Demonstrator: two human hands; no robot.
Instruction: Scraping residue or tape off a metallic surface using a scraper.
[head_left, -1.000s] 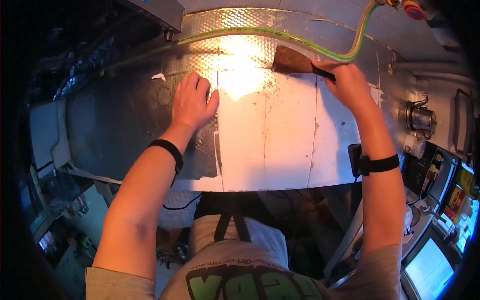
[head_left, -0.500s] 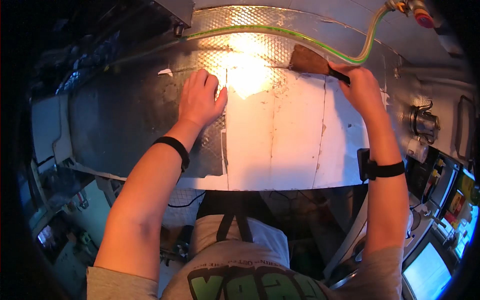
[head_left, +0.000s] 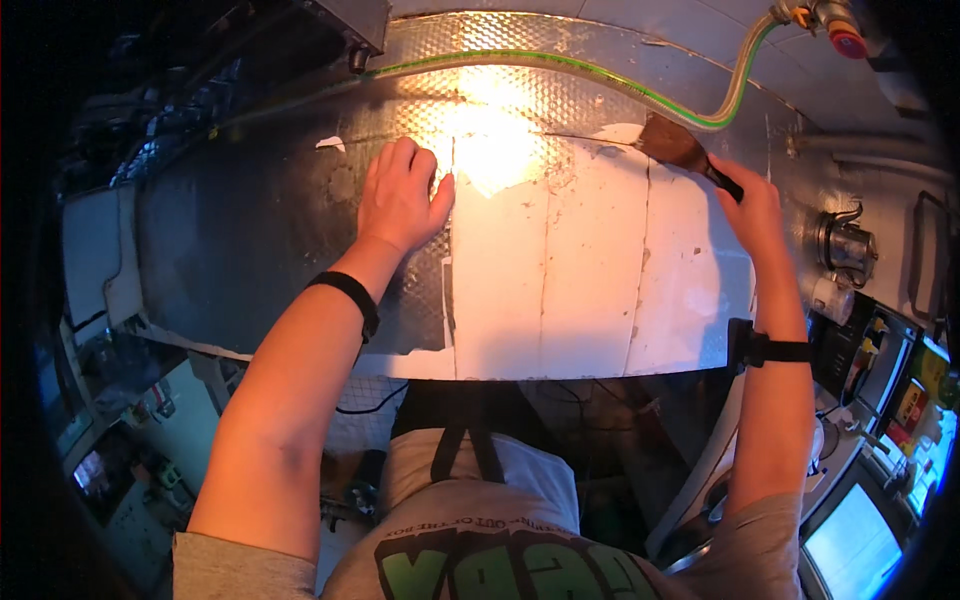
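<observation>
Two bare hands work at the far side of one broad table (head_left: 590, 366), its near edge just in front of the person's body. The right hand (head_left: 755, 205) is closed around the dark handle of a scraper (head_left: 672, 143), whose broad brown blade points left at the far edge of the white panels (head_left: 590, 260), right where a pale torn-looking patch (head_left: 620, 132) shows beside its tip. The left hand (head_left: 402, 203) lies palm down, fingers loosely bent and thumb apart, on the dark sheet (head_left: 240, 240) close to where it meets the white; I see nothing held in it, though its underside is hidden.

As for progress, I'd call it partway: the right part is mostly bare white – a few specks and ragged seams aside – while the left part lies under dark covering, with a white strip along its near edge. Beyond the panels, shiny dimpled foil (head_left: 500, 95) is in place under a strong glare, and a green-striped hose (head_left: 560, 62) runs across it, left to right.
</observation>
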